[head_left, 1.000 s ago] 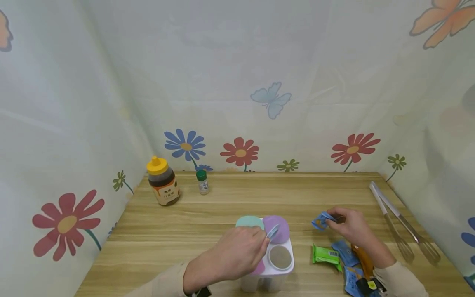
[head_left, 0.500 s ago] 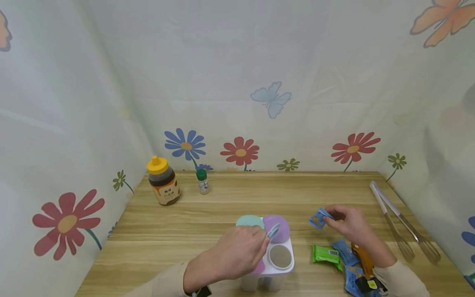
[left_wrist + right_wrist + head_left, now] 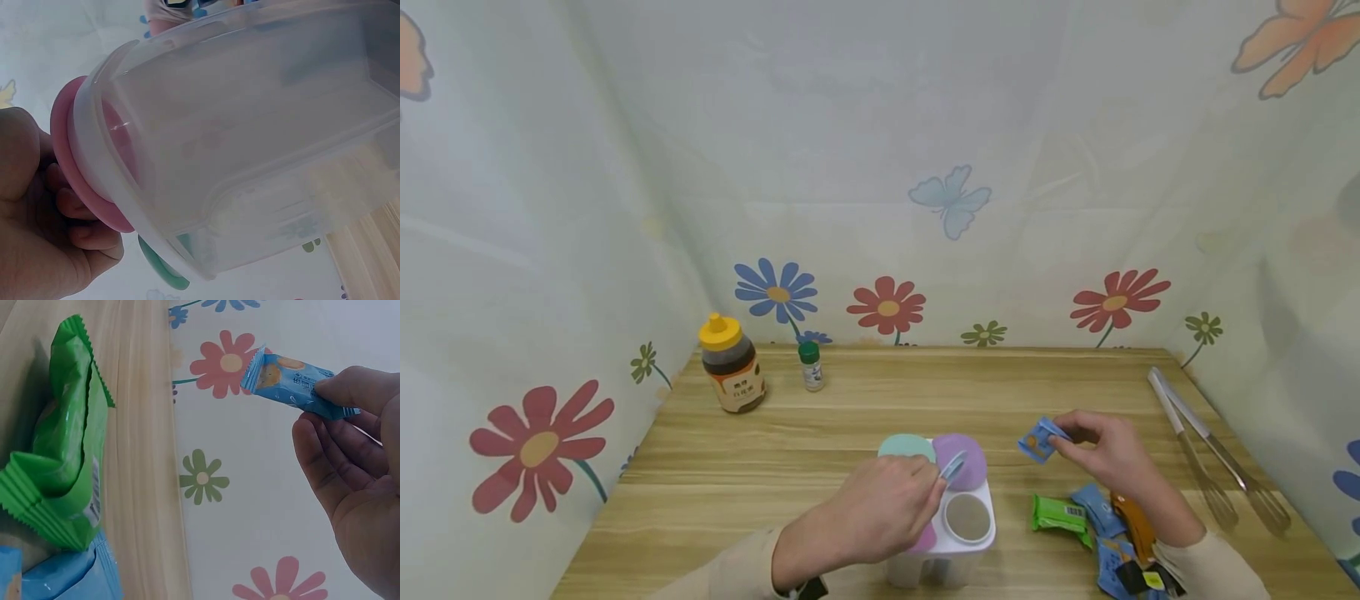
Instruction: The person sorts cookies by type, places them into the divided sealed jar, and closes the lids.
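Observation:
My left hand [image 3: 880, 510] is curled above a white-topped, clear storage box [image 3: 942, 573]. From its fist sticks a narrow light blue piece [image 3: 953, 468], whose kind I cannot tell. Round lids in teal [image 3: 904, 447], purple [image 3: 967, 458] and pink [image 3: 925, 540] cover parts of the box top, and one round opening [image 3: 967, 518] is uncovered. In the left wrist view the curled fingers are right beside the pink lid [image 3: 62, 144]. My right hand [image 3: 1105, 450] pinches a small blue snack packet [image 3: 294, 381] by one end, above the table.
Below my right hand lie a green packet [image 3: 1060, 515], several blue packets [image 3: 1099, 510] and an orange one [image 3: 1137, 525]. Metal tongs [image 3: 1202, 450] lie at the right. Back left stand a yellow-capped syrup bottle [image 3: 733, 371] and a green-capped shaker [image 3: 811, 371].
My right hand has moved slightly left and up with the blue packet, which has turned to show more of its printed face. The left hand and the box keep their places.

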### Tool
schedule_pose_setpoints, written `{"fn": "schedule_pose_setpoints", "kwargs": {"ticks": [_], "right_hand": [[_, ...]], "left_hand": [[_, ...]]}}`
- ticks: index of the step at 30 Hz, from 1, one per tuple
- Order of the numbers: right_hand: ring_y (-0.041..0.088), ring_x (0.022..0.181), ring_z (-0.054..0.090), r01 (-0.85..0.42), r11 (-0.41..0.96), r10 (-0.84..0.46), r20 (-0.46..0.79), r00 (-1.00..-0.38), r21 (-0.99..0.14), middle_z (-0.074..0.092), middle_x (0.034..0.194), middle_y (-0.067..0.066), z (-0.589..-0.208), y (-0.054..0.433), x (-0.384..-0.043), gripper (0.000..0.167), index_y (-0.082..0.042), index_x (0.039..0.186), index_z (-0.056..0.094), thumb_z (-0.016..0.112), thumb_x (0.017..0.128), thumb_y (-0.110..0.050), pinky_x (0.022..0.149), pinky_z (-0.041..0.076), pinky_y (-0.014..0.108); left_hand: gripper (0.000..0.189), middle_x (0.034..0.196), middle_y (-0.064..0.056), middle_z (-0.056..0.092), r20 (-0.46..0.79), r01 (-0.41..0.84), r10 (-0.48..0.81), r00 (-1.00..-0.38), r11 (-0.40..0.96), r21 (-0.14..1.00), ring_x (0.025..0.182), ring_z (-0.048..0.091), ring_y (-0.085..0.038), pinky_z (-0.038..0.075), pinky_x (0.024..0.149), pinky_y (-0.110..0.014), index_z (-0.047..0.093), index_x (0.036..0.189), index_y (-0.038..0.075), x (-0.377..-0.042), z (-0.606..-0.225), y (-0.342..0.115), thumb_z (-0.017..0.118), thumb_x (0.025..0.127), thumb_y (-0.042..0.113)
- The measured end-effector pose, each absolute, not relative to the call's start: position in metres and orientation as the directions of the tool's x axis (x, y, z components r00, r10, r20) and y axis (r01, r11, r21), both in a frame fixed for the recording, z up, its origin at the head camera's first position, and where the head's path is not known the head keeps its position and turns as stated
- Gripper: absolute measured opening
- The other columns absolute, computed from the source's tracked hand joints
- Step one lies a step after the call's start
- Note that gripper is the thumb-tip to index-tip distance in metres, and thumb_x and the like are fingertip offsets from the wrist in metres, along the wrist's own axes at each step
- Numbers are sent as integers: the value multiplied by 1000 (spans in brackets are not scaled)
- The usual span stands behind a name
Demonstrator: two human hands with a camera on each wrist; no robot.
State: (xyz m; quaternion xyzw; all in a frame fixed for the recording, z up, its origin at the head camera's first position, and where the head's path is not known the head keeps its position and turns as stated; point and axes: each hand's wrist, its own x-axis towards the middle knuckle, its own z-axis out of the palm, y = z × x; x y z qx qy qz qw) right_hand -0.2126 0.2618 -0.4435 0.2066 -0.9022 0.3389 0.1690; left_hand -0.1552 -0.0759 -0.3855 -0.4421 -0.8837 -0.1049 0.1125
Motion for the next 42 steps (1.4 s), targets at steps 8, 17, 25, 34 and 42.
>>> {"fn": "schedule_pose_setpoints", "kwargs": {"ticks": [8, 17, 25, 34, 42], "right_hand": [[0, 72, 63, -549, 637, -278, 504, -818, -541, 72, 82, -6, -433, 256, -206, 17, -14, 91, 73, 79, 79, -3, 68, 55, 18], [4, 71, 64, -634, 522, -311, 565, -764, -571, 72, 82, 3, -418, 249, -196, 27, -13, 90, 72, 78, 74, 8, 68, 52, 14], [4, 72, 64, -657, 497, -338, 571, -748, -567, 71, 84, -6, -410, 244, -189, 30, -17, 88, 71, 77, 75, 8, 66, 54, 19], [5, 73, 65, -681, 453, -355, 584, -730, -576, 71, 83, -2, -407, 240, -183, 31, -17, 90, 70, 76, 75, 10, 66, 54, 18], [5, 73, 64, -698, 405, -377, 588, -716, -591, 70, 84, -5, -400, 235, -181, 31, -15, 89, 70, 75, 75, 13, 65, 54, 19]], "left_hand": [[32, 65, 10, 40, 305, 808, 758, -577, 585, 73, 54, 36, -2, 30, 48, -13, 47, 71, 18, -156, -386, -76, 42, 102, 24], [33, 65, 10, 40, 320, 810, 757, -570, 582, 67, 54, 36, -2, 29, 48, -13, 46, 70, 19, -156, -386, -75, 42, 102, 23], [32, 66, 10, 41, 325, 812, 760, -563, 582, 48, 55, 36, -2, 29, 48, -13, 46, 71, 18, -156, -386, -76, 43, 102, 23], [33, 64, 10, 39, 338, 820, 766, -547, 571, 31, 53, 34, -2, 26, 45, -14, 44, 69, 18, -156, -385, -75, 44, 101, 23], [33, 64, 10, 38, 327, 813, 761, -561, 580, 46, 53, 33, -2, 26, 44, -13, 44, 68, 19, -155, -385, -75, 44, 101, 23]]}}
